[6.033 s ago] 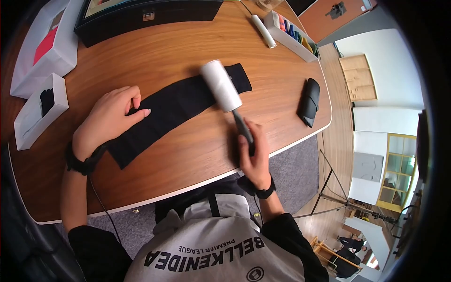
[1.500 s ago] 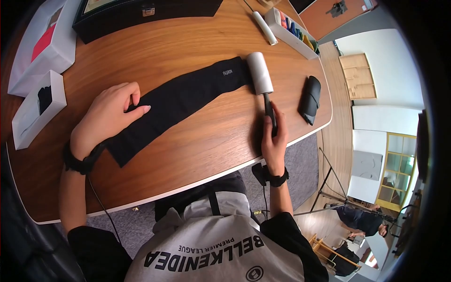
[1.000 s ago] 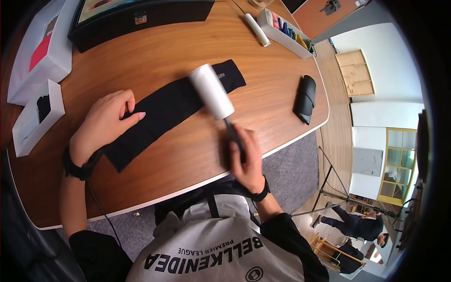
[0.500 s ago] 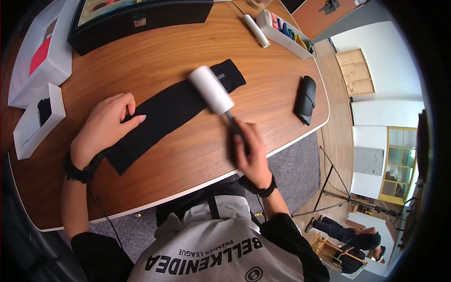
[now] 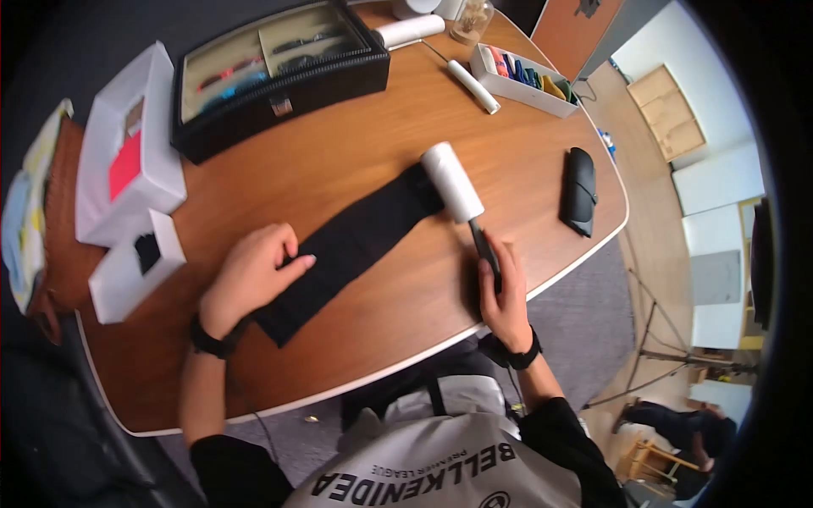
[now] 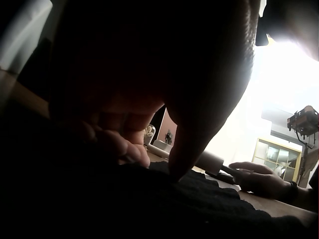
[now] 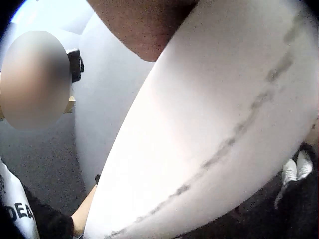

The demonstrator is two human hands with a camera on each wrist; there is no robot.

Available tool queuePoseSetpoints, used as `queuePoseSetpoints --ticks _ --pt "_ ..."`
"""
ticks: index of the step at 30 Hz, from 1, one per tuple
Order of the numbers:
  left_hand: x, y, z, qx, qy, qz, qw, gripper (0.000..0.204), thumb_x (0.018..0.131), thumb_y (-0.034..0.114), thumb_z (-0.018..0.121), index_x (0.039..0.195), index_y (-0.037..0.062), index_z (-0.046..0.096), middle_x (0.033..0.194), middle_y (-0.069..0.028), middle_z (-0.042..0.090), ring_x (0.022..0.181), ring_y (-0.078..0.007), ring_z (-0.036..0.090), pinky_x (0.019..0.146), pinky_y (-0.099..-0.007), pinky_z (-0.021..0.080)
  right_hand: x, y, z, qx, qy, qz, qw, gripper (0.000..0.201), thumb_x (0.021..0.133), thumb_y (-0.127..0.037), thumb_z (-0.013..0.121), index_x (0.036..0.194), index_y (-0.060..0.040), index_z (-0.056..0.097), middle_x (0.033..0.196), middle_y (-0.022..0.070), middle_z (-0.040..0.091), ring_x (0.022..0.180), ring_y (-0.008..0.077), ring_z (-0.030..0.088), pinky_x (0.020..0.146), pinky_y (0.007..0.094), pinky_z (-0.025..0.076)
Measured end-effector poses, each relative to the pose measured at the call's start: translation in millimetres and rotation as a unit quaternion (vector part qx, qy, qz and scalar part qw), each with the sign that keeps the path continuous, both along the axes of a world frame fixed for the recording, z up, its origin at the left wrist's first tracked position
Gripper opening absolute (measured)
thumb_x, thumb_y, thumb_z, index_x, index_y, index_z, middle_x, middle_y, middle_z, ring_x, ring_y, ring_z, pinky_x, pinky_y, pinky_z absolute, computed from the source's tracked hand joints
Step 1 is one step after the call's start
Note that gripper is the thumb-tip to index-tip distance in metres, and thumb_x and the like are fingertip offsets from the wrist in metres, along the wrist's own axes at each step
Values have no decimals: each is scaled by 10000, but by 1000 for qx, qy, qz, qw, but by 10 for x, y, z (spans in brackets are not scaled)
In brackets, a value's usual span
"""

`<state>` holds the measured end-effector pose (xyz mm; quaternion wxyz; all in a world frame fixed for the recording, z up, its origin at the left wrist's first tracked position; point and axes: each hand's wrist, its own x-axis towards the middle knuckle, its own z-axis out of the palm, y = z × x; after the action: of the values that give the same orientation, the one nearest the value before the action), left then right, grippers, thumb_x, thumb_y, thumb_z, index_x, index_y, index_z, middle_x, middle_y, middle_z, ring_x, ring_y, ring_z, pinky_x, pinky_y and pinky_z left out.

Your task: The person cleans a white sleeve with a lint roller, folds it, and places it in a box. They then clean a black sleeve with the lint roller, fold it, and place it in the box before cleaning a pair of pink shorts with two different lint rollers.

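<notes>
- At a wooden table (image 5: 406, 296), a right hand (image 5: 506, 300) grips the dark handle (image 5: 485, 251) of a white roller (image 5: 457, 184). The roller angles away beyond that grip, at the far end of a black cloth (image 5: 347, 245); contact cannot be told.
- Left of the roller grip, a left hand (image 5: 254, 275) rests on the cloth's near part, fingers loosely bent, thumb apart, no pinch apparent.
- Rolling appears under way and unfinished, judging by the roller in hand; how much of the strip is done or left cannot be told. It lies flat, unfolded.
- Beyond the left hand, a small white box (image 5: 127, 284) contains something black (image 5: 146, 252); a larger white bin (image 5: 166, 173) behind it holds a pink item (image 5: 125, 167).
- Farther ahead, a windowed black case (image 5: 229, 127) displays what look like glasses.
- Beyond the roller grip, a narrow white box (image 5: 523, 96) carries a row of colorful items (image 5: 529, 76); a closed black pouch (image 5: 580, 193) lies to its right.
</notes>
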<state>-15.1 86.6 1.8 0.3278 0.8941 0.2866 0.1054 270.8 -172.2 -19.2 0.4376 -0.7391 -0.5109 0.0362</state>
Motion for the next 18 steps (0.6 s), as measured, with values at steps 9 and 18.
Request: queuePoseSetpoints --ticks 9,18 --pt "62 -16 59 -25 59 15 998 287 900 198 836 862 33 604 672 -32 486 609 -153 468 577 -319 409 -527 26 -16 -28 -23 68 997 536 927 -8 638 1455 -30 550 1044 167 570 897 359 592 786 429 509" --pt "437 -778 628 164 41 20 985 220 981 200 733 965 -11 674 896 -137 655 760 -251 634 677 -372 499 -473 -3 -1 48 -7 132 990 527 893 -54 675 1412 -30 589 1039 129 579 915 305 607 816 405 512"
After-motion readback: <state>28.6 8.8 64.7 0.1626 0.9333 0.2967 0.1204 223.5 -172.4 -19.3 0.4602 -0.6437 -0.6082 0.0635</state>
